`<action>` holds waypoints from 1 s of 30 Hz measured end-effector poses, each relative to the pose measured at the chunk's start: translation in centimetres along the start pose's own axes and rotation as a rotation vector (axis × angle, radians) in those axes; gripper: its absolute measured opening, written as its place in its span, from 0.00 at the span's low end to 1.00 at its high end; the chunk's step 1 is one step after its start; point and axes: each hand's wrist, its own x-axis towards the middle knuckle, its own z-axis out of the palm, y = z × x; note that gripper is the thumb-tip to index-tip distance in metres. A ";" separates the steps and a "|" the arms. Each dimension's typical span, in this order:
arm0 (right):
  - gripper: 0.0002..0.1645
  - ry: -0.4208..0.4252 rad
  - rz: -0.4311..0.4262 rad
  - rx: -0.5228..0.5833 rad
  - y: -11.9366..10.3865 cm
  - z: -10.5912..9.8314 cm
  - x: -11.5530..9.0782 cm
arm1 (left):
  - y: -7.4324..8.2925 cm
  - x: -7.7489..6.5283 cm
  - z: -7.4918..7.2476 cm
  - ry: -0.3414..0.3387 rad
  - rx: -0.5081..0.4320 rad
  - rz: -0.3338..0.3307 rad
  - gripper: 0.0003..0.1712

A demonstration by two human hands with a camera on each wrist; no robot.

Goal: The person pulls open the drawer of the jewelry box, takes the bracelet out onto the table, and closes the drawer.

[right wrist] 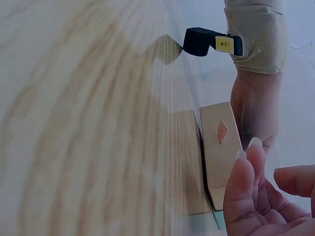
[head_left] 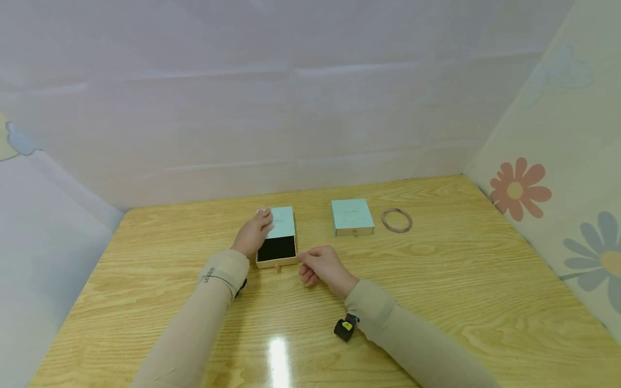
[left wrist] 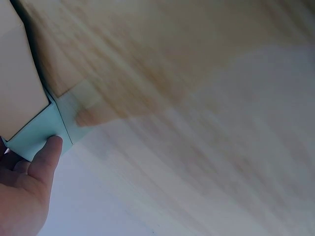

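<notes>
A pale mint drawer box [head_left: 283, 220] lies left of the middle of the table. Its tray [head_left: 267, 264], lined in black, is pulled partway out toward me, and nothing shows inside. My left hand [head_left: 252, 233] grips the mint sleeve; in the left wrist view the thumb [left wrist: 47, 152] presses on its side. Beside the tray's front right corner is my right hand [head_left: 326, 268], its fingers loosely bent. The right wrist view shows its thumb apart from the fingers with nothing between them. A small ribbon tab [right wrist: 222, 132] sticks out of the tray front.
A second mint box [head_left: 352, 214], closed, sits farther back to the right. Next to it lies a brownish ring [head_left: 397, 221], bangle-sized. Behind the wooden table [head_left: 436, 280] hangs a pale cloth wall, and a flower-printed one stands at the right.
</notes>
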 end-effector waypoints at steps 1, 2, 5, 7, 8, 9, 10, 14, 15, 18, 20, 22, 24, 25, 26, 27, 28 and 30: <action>0.18 -0.003 -0.001 0.004 0.0 0.1 0.0 | 0.0 0.0 0.0 0.000 -0.001 -0.002 0.28; 0.18 -0.006 -0.004 0.006 0.0 0.1 0.0 | 0.0 0.0 0.0 -0.001 -0.003 -0.006 0.28; 0.19 -0.014 -0.002 0.016 0.0 0.3 0.0 | 0.1 0.0 0.0 0.000 -0.009 -0.016 0.28; 0.19 -0.015 0.001 0.019 -0.1 0.5 -0.1 | 0.1 0.0 0.0 -0.001 -0.007 -0.018 0.28; 0.19 -0.013 0.004 0.019 -0.1 0.6 -0.1 | 0.1 0.0 0.0 0.000 -0.005 -0.017 0.28; 0.19 -0.013 0.007 0.017 -0.1 0.7 -0.1 | 0.1 0.0 0.0 -0.001 -0.007 -0.019 0.28; 0.19 -0.013 0.005 0.016 0.0 0.8 -0.1 | 0.1 0.0 0.0 -0.002 -0.007 -0.020 0.28; 0.20 -0.015 0.024 0.017 0.0 1.1 0.0 | 0.1 0.0 0.0 -0.004 -0.013 -0.024 0.28; 0.20 -0.016 0.027 0.017 0.1 1.2 0.1 | 0.1 0.0 0.0 -0.004 -0.015 -0.025 0.28; 0.20 -0.017 0.040 0.022 0.1 1.5 0.2 | 0.1 0.0 0.0 -0.003 -0.017 -0.026 0.28; 0.20 -0.021 0.046 0.023 0.2 1.5 0.2 | 0.2 0.0 0.0 -0.002 -0.016 -0.027 0.28; 0.20 -0.026 0.051 0.024 0.3 1.6 0.3 | 0.1 0.0 0.0 -0.001 -0.016 -0.027 0.28; 0.20 -0.037 0.052 0.025 0.4 1.7 0.3 | 0.1 0.0 0.0 0.001 -0.017 -0.028 0.28; 0.19 -0.042 0.052 0.026 0.4 1.8 0.3 | 0.1 0.0 0.0 0.002 -0.016 -0.028 0.28; 0.19 -0.049 0.049 0.026 0.4 1.8 0.3 | 0.1 0.0 0.0 0.003 -0.016 -0.028 0.28; 0.19 -0.058 0.049 0.027 0.4 1.9 0.3 | 0.1 0.0 0.0 0.004 -0.015 -0.027 0.28; 0.19 -0.067 0.047 0.031 0.4 2.0 0.3 | 0.0 0.1 0.0 0.004 -0.015 -0.026 0.28; 0.19 -0.082 0.052 0.038 0.4 2.1 0.3 | 0.0 0.1 0.0 0.004 -0.015 -0.026 0.28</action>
